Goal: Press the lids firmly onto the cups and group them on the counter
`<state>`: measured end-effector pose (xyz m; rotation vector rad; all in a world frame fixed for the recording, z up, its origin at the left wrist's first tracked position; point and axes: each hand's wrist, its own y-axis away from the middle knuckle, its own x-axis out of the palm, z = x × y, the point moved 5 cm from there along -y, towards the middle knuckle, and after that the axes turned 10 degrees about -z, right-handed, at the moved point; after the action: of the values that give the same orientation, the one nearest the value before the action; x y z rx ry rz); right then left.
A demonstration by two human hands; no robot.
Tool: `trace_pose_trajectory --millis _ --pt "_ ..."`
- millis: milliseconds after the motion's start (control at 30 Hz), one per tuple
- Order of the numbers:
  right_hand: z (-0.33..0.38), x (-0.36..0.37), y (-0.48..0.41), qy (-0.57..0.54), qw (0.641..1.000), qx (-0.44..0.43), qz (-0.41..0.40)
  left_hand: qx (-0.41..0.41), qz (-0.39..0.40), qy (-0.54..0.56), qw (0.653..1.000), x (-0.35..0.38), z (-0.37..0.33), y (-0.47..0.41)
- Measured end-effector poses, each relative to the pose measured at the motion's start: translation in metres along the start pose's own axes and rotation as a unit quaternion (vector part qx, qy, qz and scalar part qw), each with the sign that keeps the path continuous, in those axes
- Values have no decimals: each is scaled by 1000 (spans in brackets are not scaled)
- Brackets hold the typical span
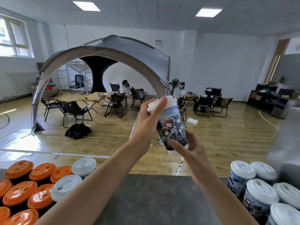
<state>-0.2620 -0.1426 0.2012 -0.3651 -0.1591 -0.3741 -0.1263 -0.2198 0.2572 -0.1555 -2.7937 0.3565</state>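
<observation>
A paper cup (172, 125) printed with cartoon figures is held up in the air above the grey counter (154, 198), tilted to the left. My right hand (190, 148) grips its lower end. My left hand (150, 117) curls over the white lid (155, 104) at the cup's top, thumb across the lid's edge. On the counter's right stand several lidded cups of the same print (258, 190). At the left stand several cups with orange lids (21, 194) and two with white lids (66, 185).
Beyond the counter's far edge lies a wooden floor with a large grey canopy tent (103, 51), folding chairs (73, 109), a low table and two seated people. A dark shelf unit (269, 98) stands at the far right.
</observation>
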Motion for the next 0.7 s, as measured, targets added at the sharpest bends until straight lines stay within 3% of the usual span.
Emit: trace_pose_trajectory --millis 233,467,700 --pt "-3 -5 -5 14 999 -25 -15 -2 -19 6 1000 2 0 -1" --pt "-7 -13 -5 17 998 -58 -10 -31 34 31 998 8 3 11" --pt "-16 -19 -2 -25 998 -43 26 11 56 25 998 16 11 22"
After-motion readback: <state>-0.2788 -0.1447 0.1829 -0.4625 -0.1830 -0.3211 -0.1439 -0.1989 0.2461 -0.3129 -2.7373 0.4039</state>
